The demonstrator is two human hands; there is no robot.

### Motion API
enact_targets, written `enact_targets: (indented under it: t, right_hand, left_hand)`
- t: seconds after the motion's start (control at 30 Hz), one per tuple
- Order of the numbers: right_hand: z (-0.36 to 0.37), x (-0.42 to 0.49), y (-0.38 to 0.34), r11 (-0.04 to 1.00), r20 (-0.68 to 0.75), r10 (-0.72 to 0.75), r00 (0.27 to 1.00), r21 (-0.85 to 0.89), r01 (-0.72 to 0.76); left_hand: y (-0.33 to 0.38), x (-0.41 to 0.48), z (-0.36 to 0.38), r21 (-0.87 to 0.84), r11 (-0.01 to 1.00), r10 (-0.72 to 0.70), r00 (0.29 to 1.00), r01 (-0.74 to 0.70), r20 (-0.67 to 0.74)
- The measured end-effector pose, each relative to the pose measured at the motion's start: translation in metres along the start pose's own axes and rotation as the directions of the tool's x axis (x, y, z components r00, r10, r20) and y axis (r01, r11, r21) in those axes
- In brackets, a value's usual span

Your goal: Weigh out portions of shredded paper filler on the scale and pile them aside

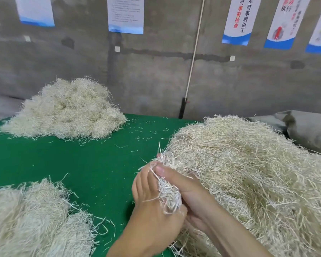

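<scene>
Both hands meet at the left edge of the large heap of shredded paper, which covers the right side of the green bench. Between them they hold a small tuft of shreds. The left hand lies against the tuft's left side with its fingers lightly curved around it. The right hand grips the tuft from the right, its thumb pressed along the top and its fingers hidden underneath. The tuft still touches the heap. A separate pile sits at the bench's far left corner, well apart from the hands. Another pile lies at the near left.
</scene>
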State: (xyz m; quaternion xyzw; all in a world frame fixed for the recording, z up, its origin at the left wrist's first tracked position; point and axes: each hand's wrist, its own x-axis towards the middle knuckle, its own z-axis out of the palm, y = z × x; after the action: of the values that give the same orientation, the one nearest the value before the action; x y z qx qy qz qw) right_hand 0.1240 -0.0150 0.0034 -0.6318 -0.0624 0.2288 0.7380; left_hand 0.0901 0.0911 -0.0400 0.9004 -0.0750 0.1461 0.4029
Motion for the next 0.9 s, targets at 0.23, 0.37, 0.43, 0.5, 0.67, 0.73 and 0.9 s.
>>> enact_targets:
  t: [0.23, 0.37, 0.43, 0.5, 0.67, 0.73, 0.9]
  right_hand:
    - [0.003, 0.006, 0.003, 0.985, -0.269, -0.17, 0.948, -0.075, 0.155]
    - [0.03, 0.015, 0.022, 0.973, -0.246, -0.169, 0.954, 0.112, 0.201]
    - [0.047, 0.012, 0.026, 0.965, -0.212, -0.196, 0.957, 0.133, 0.227]
    - [0.065, 0.005, 0.022, 0.961, -0.134, -0.265, 0.955, 0.046, 0.273]
    - [0.095, -0.001, 0.017, 0.924, 0.044, -0.316, 0.948, 0.242, 0.297]
    - [0.115, -0.005, 0.021, 0.937, 0.068, -0.332, 0.941, 0.144, 0.32]
    - [0.161, -0.014, 0.052, 0.669, 0.177, -0.645, 0.743, -0.339, 0.662]
  left_hand:
    - [-0.003, 0.01, -0.013, -0.682, 0.728, -0.071, 0.983, -0.065, -0.17]
    - [-0.001, 0.004, -0.001, -0.763, 0.64, -0.199, 0.979, 0.087, -0.055]
    - [0.001, -0.001, -0.001, -0.83, 0.554, -0.259, 0.96, 0.061, -0.103]
    - [0.007, -0.011, -0.014, -0.786, 0.618, -0.271, 0.932, -0.024, -0.242]
    - [0.01, -0.027, -0.065, -0.438, 0.885, -0.125, 0.824, -0.16, -0.553]
    - [0.0, -0.03, -0.085, -0.42, 0.898, -0.14, 0.823, -0.128, -0.55]
    - [-0.029, -0.053, -0.113, -0.398, 0.901, -0.11, 0.799, -0.171, -0.591]
